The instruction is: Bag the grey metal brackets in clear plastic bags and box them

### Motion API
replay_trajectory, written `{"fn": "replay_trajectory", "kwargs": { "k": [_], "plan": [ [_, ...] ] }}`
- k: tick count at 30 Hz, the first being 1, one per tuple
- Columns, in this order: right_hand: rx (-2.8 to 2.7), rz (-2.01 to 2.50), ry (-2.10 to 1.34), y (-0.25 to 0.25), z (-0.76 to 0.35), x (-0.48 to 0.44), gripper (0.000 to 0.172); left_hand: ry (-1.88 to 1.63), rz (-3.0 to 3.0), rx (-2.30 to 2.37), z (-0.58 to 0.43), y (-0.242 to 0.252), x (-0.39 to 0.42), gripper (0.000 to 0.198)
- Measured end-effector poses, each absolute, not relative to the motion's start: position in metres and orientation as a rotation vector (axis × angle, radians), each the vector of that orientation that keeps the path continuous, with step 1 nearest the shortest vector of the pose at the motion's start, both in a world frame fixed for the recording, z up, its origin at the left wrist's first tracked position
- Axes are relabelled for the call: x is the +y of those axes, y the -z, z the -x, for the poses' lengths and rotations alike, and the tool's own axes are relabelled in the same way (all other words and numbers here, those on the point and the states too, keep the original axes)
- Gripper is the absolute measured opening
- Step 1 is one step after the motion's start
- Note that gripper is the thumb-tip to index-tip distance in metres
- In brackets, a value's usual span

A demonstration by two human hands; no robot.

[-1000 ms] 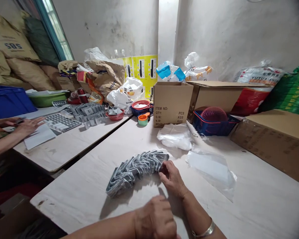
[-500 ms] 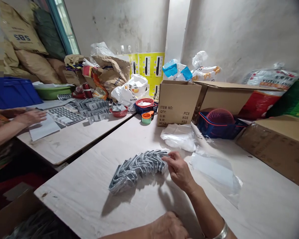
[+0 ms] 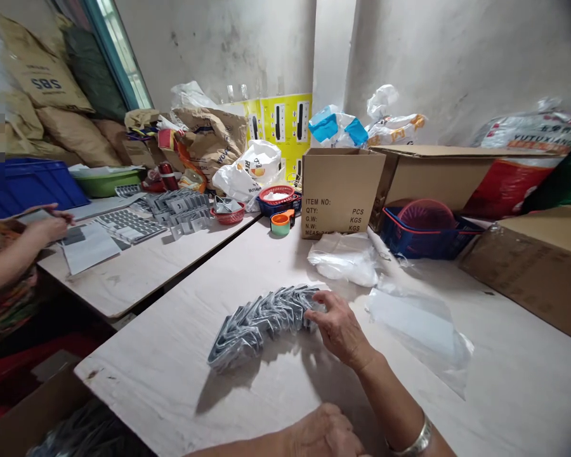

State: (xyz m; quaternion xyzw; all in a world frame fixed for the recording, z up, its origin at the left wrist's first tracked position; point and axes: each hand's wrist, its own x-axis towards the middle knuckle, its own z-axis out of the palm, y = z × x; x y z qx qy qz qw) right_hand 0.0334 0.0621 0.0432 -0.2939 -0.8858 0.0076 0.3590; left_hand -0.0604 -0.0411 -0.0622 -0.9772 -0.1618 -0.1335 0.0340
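Observation:
A curved row of bent grey metal brackets (image 3: pixel 261 324), each wrapped in clear plastic, stands on the pale table (image 3: pixel 171 381) in front of me. At the row's right end is my right hand (image 3: pixel 340 327), with a bracelet on its wrist; thumb and forefinger close around the last bagged bracket. My left hand (image 3: pixel 326 431) lies low near the bottom edge of the view, its fingers curled in. Whatever it may hold is hidden. Right of my right hand lies a flat clear plastic bag (image 3: pixel 419 330), and behind it a pile of clear bags (image 3: pixel 345 260).
A cardboard box (image 3: pixel 340 197), blue baskets (image 3: pixel 423 238) and another carton (image 3: pixel 533 273) line the back and right. An orange-and-green tape dispenser (image 3: pixel 282 223) sits near the box. At left, a co-worker's hands (image 3: pixel 47 225) are beside unwrapped brackets (image 3: pixel 181 209). A gap separates the tables.
My right hand has shifted slightly at the row's end, its fingers spreading a little over the last bracket. The co-worker's hands moved left, with a grey piece in them. The view turned slightly.

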Motion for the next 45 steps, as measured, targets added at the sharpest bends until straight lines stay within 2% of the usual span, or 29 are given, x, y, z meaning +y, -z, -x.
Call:
{"fn": "replay_trajectory", "kwargs": {
  "k": [14, 23, 29, 35, 45],
  "plan": [
    [-2.341, 0.749, -0.006, -0.034, -0.017, 0.051, 0.040, 0.347, 3.068, -0.547, 0.058, 0.078, -0.041, 0.023],
    [-2.377, 0.717, 0.006, -0.035, -0.017, 0.050, 0.038, 0.286, 3.045, -0.560, 0.055, 0.061, -0.045, 0.018],
    [-2.394, 0.644, -0.007, -0.039, -0.014, 0.045, 0.031, 0.229, 3.036, -0.502, 0.058, 0.044, -0.046, 0.018],
    [-2.440, 0.679, -0.012, -0.038, -0.010, 0.039, 0.035, 0.187, 3.046, -0.477, 0.059, 0.036, -0.047, 0.023],
    [-2.454, 0.682, 0.061, -0.032, -0.007, 0.038, 0.039, 0.147, 3.048, -0.487, 0.055, 0.039, -0.046, 0.017]
  ]
}}
